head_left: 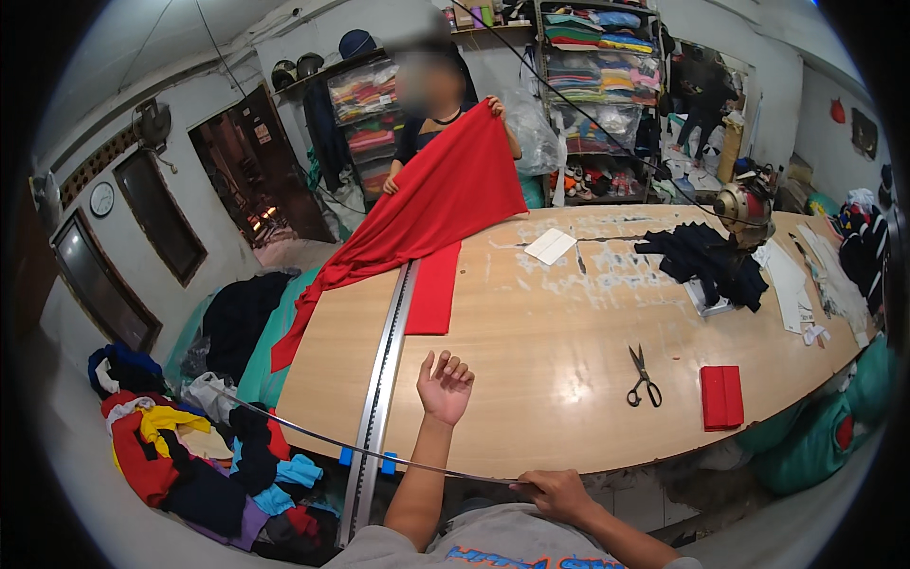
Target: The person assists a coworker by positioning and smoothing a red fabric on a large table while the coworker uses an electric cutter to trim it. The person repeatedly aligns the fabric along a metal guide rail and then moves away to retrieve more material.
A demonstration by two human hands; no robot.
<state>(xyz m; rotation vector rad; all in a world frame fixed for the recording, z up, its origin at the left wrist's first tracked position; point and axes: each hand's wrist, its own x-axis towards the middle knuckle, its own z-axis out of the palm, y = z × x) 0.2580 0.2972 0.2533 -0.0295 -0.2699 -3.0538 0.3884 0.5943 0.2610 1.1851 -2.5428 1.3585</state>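
Note:
My left hand [445, 387] is raised over the near part of the wooden table [531, 379], palm showing, fingers loosely bent and apart, with nothing in it. At the near edge, my right hand [555, 495] is closed around the end of a long, thin metal strip [360, 449], which reaches across to the left over the table's front edge. A metal rail [387, 356] with a dark slotted line runs across the table, left of my left hand. Red cloth [436, 204] is held up by a person on the far side. Part of it lies flat beside the rail.
Black scissors [643, 379] and a folded red cloth [722, 398] lie to the right. Farther back are a white card [550, 247], dark cloth [706, 266] and a motor-topped machine [744, 209]. Mixed clothes [209, 465] are heaped at the left. Shelves [602, 104] hold bagged fabric.

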